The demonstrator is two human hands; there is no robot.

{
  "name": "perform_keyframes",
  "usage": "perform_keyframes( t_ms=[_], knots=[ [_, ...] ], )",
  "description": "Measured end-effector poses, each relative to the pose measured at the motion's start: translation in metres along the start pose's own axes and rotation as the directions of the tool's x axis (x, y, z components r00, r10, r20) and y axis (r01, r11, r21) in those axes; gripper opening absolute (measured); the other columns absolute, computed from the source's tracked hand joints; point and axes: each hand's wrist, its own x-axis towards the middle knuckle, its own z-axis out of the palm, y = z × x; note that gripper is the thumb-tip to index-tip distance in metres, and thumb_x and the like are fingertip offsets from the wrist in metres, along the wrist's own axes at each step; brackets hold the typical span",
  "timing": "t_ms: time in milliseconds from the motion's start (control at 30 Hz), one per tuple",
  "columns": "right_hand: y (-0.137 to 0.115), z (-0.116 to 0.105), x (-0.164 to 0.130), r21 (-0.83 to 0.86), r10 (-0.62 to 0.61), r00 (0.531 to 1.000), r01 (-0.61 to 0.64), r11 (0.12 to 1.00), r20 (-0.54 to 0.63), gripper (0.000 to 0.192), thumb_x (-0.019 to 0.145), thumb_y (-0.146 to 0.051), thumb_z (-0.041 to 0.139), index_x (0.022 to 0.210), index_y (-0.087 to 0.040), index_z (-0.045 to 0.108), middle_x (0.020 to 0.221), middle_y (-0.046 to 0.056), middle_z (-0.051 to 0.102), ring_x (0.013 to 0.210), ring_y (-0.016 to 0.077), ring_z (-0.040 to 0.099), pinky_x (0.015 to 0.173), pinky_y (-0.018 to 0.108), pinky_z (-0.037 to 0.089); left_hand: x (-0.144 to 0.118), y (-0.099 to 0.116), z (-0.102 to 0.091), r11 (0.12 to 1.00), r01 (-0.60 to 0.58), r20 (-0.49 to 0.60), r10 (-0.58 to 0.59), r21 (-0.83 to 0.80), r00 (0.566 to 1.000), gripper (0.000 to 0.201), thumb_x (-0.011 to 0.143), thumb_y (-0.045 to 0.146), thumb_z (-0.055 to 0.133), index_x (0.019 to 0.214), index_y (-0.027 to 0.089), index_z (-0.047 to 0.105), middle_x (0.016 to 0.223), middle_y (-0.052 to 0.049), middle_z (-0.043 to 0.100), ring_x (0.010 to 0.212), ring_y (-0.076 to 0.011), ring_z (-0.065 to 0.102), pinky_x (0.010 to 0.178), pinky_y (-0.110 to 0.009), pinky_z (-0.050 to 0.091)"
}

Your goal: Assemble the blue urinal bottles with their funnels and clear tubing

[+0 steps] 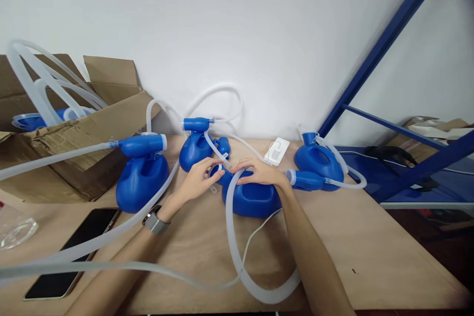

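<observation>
A blue plastic bottle (252, 198) lies on its side on the wooden table (370, 247), in front of me. My left hand (200, 177) pinches the bottle's neck end, fingers closed on the fitting where a translucent hose (237, 247) joins. My right hand (259, 172) rests on top of the bottle and presses the hose's end against it. The hose loops down toward the table's front edge and back. A watch sits on my left wrist.
Three more blue bottles with hoses stand behind: one left (142, 173), one middle (198, 145), one right (318, 163). A cardboard box (74, 148) with hoses is at far left. A phone (74, 252) lies front left, a white adapter (277, 151) by the wall, a blue rack frame (388, 39) to the right.
</observation>
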Motion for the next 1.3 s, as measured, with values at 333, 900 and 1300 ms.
perform_keyframes(
  t_ms=[333,900,1300],
  knots=[
    [-0.011,-0.002,-0.006,0.061,-0.027,0.999,0.025,0.998,0.038,0.035,0.087,-0.055,0.070,0.080,-0.021,0.064,0.102,0.005,0.075,0.101,0.0239,0.069,0.095,0.038,0.050,-0.009,0.000,-0.002,1.000,-0.003,-0.127,0.004,0.011,0.992,0.034,0.095,0.048,0.063,0.110,0.020,0.073,0.105,-0.007,0.077,0.088,-0.0203,0.071,0.078,-0.030,0.056],
    [-0.018,0.020,-0.006,-0.282,0.061,0.985,-0.106,0.953,-0.164,0.022,0.092,-0.026,0.057,0.109,-0.026,0.072,0.094,0.001,0.076,0.083,0.0208,0.068,0.079,0.032,0.045,-0.017,0.004,0.013,0.995,-0.059,0.125,0.068,-0.076,0.990,0.044,0.104,0.044,0.048,0.141,0.021,0.050,0.138,-0.013,0.063,0.123,-0.0283,0.062,0.107,-0.041,0.047],
    [-0.020,0.020,-0.002,-0.298,0.100,0.981,-0.147,0.943,-0.168,0.032,0.073,-0.019,0.063,0.104,-0.026,0.072,0.066,-0.006,0.064,0.062,0.0156,0.057,0.065,0.027,0.043,-0.013,0.004,0.017,0.937,-0.305,0.071,0.320,-0.170,0.945,0.043,0.096,0.039,0.060,0.134,0.019,0.056,0.144,-0.018,0.060,0.135,-0.0349,0.056,0.112,-0.051,0.046]
  ],
)
